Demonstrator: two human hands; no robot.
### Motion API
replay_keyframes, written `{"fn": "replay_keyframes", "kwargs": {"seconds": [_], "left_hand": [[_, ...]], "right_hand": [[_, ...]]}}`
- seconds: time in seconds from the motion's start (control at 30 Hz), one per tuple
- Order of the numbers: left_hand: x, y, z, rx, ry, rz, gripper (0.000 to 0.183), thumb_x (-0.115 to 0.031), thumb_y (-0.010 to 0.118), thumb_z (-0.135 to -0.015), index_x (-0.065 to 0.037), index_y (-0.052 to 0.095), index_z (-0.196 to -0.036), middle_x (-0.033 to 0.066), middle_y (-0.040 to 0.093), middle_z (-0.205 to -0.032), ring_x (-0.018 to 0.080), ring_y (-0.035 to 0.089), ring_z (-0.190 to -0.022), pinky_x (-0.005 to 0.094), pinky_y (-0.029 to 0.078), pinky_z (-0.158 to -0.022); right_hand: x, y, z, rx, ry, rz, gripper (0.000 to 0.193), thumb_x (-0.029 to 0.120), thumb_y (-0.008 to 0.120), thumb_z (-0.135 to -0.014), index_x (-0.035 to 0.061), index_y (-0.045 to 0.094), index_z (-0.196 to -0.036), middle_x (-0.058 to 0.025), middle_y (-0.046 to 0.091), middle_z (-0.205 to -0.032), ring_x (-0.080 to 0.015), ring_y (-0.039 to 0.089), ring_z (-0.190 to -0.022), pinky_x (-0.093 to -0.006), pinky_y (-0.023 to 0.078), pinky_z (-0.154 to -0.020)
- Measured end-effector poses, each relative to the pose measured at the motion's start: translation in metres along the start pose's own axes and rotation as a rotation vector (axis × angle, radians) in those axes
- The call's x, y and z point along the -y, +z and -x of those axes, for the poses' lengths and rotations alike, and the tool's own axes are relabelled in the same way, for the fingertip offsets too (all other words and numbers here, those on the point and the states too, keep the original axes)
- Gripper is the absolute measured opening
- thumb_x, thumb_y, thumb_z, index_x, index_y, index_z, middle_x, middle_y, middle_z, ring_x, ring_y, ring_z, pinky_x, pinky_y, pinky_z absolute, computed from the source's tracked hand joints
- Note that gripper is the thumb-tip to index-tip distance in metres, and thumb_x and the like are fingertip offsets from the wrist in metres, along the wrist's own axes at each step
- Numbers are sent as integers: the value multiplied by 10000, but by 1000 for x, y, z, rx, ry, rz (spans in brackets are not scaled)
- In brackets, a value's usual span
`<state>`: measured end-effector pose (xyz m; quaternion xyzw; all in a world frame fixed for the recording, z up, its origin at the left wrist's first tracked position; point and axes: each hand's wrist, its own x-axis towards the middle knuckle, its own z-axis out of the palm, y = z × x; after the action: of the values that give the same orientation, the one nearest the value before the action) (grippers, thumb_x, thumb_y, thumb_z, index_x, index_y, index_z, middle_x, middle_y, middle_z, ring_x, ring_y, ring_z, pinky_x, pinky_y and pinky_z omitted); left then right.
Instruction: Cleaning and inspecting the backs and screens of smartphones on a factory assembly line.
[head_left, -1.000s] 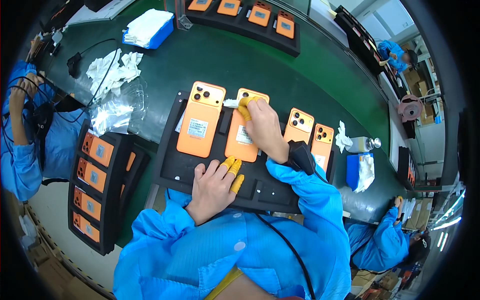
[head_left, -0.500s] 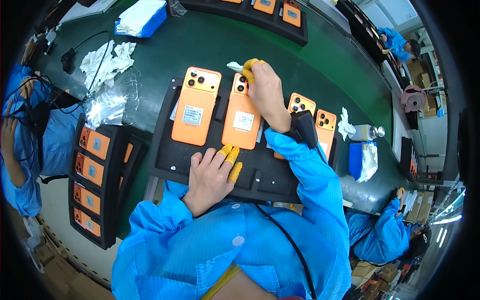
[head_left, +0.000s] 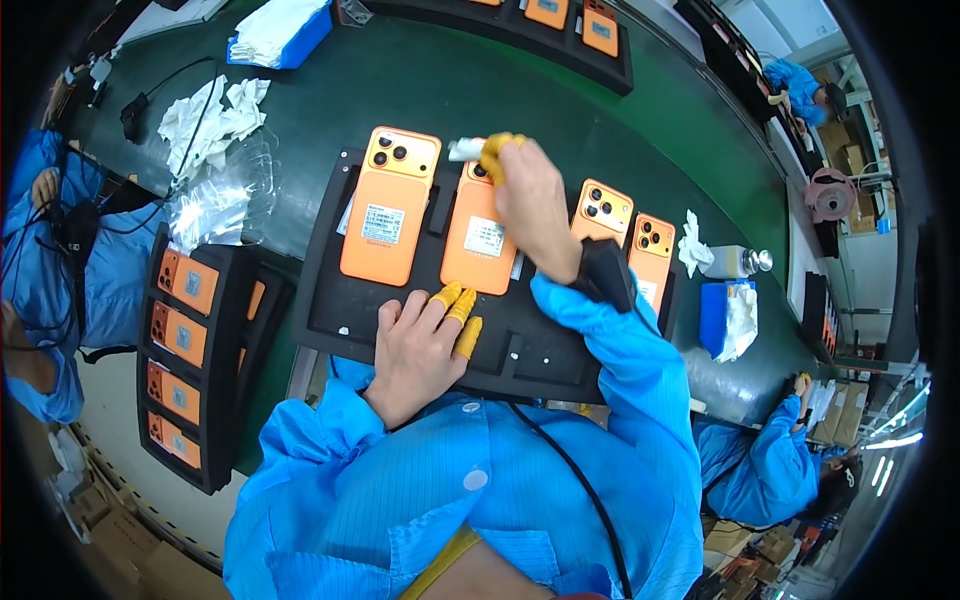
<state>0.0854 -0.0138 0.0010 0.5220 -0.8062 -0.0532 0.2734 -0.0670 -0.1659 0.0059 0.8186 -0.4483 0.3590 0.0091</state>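
Four orange phones lie back-up in a black foam tray in front of me. My right hand, in yellow finger cots, pinches a white wipe over the camera end of the second phone from the left, partly covering its lenses. My left hand rests at that phone's lower edge, fingers stretched out, three in yellow cots. To the left lies another phone; two more, a third phone and a fourth phone, lie right of my wrist, which partly hides the third.
Crumpled wipes and clear film lie at left, above a tray of phones. Blue boxes of wipes, a bottle and another phone tray stand around. Co-workers sit nearby.
My right hand and the wipe have shifted slightly up and left across the second phone's camera end. My left hand stays at its lower edge. A co-worker's hands at left have moved.
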Motion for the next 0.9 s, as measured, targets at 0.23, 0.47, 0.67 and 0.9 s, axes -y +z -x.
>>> {"fn": "replay_keyframes", "kwargs": {"seconds": [0.23, 0.47, 0.67, 0.9], "left_hand": [[0, 1, 0, -9, 13, -25, 265, -210, 733, -738, -40, 681, -934, 54, 623, -978, 192, 542, -863, 348, 318, -734], [-2, 3, -1, -30, -7, -23, 270, -207, 737, -734, -42, 681, -940, 51, 625, -967, 189, 540, -865, 349, 315, -731], [2, 2, 2, -16, 10, -36, 274, -200, 741, -728, -42, 681, -943, 53, 623, -959, 194, 542, -877, 348, 315, -741], [0, 2, 1, -9, 3, -43, 270, -186, 740, -729, -37, 683, -947, 56, 623, -956, 195, 543, -872, 347, 316, -742]], "right_hand": [[-17, -4, -17, -44, 3, 2, 183, -52, 550, -743, 12, 530, -913, -139, 523, -797, -328, 555, -778, -417, 476, -659], [-5, -10, 14, 50, -44, -7, 170, -37, 562, -747, 17, 533, -906, -141, 521, -791, -322, 557, -782, -407, 485, -664], [-28, -16, -6, -45, 109, -88, 117, 32, 629, -810, -6, 571, -905, -180, 575, -833, -371, 573, -791, -414, 469, -670], [-1, -22, 32, 104, -79, -65, 199, -45, 590, -708, 17, 533, -888, -149, 518, -793, -329, 558, -771, -416, 476, -652]]}}
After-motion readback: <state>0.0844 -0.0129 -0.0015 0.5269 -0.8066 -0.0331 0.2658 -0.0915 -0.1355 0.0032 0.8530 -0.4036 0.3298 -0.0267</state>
